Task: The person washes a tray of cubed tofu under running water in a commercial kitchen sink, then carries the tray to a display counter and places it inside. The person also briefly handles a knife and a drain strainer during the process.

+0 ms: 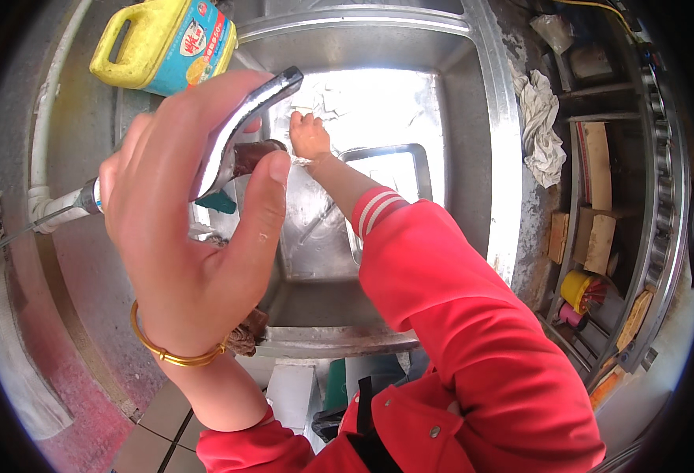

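Note:
My left hand point(199, 219) is raised close to the camera, wearing gold bangles point(187, 358) at the wrist. Its fingers and thumb are curled around a curved, shiny metal piece point(228, 139) with a dark edge, which looks like a tap lever. A dark brown part point(255, 156) shows beside it, and a small clear or whitish streak point(301, 161) lies between that part and my right wrist. Down in the stainless-steel sink point(465, 177) is my right hand point(310, 136), fingers bent near pale flat scraps point(329, 103). Whether it grips anything is not visible.
A yellow detergent jug point(125, 50) stands at the upper left. White pipe point(42, 130) runs along the left side. Crumpled pale cloth point(539, 130) lies right of the sink, near shelving with a yellow tub point(577, 290). A brown cloth point(249, 337) hangs by the near-left corner.

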The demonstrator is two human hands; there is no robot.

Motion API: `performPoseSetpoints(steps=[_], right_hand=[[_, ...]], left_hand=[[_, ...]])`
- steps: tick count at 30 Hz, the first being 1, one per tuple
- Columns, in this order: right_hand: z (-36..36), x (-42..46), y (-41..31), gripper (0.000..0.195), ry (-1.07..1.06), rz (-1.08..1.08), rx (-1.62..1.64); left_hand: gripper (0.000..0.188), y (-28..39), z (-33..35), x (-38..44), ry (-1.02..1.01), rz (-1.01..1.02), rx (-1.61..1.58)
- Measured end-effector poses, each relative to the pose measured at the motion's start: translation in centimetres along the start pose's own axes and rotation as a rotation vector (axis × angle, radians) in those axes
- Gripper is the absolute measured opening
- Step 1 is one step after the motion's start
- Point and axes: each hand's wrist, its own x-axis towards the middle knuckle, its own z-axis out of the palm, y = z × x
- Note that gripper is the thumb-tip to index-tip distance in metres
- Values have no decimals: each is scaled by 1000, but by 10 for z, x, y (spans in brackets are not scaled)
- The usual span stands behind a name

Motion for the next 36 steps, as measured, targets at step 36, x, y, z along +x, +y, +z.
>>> performPoseSetpoints(steps=[36], right_hand=[[-111, -65, 5, 18, -648, 835, 1639]], left_hand=[[33, 6, 3, 8, -1, 30, -91]])
